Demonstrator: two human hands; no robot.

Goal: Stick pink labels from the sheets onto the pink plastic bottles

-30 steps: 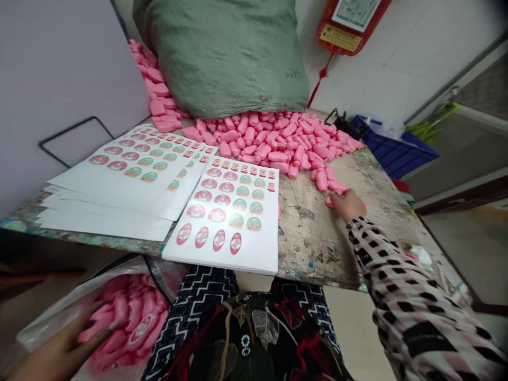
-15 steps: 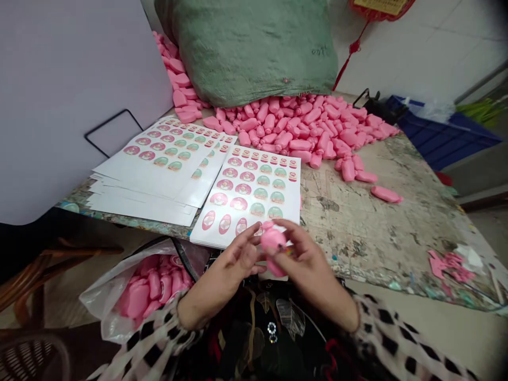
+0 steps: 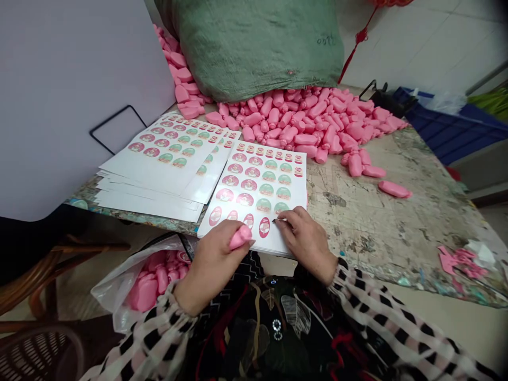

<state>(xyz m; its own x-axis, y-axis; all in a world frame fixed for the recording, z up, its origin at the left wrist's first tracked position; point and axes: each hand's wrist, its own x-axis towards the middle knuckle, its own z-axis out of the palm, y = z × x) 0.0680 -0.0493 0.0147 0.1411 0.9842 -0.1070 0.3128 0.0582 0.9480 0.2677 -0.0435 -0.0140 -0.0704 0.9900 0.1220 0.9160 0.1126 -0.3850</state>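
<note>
My left hand [image 3: 212,259] is wrapped around a small pink plastic bottle [image 3: 240,237], whose narrow end pokes out past the thumb. It hovers over the near edge of a sticker sheet [image 3: 254,242] printed with pink ovals, green labels and small red labels. On the right part of that sheet, my right hand [image 3: 305,238] has its fingertips bent together against the paper, beside a pink oval sticker [image 3: 264,227]. Whatever lies between those fingertips is too small to make out.
Several more sticker sheets [image 3: 151,182] lie to the left. A large heap of pink bottles [image 3: 317,121] spreads before a green sack [image 3: 257,47]. Below the table edge, a plastic bag [image 3: 115,296] holds pink bottles. Pink scraps [image 3: 462,262] lie at right; a blue crate [image 3: 448,124] stands beyond.
Both hands were together around the pink bottle. Now the left hand alone grips it, and the right hand has come down onto the sticker sheet. The view has shifted slightly.
</note>
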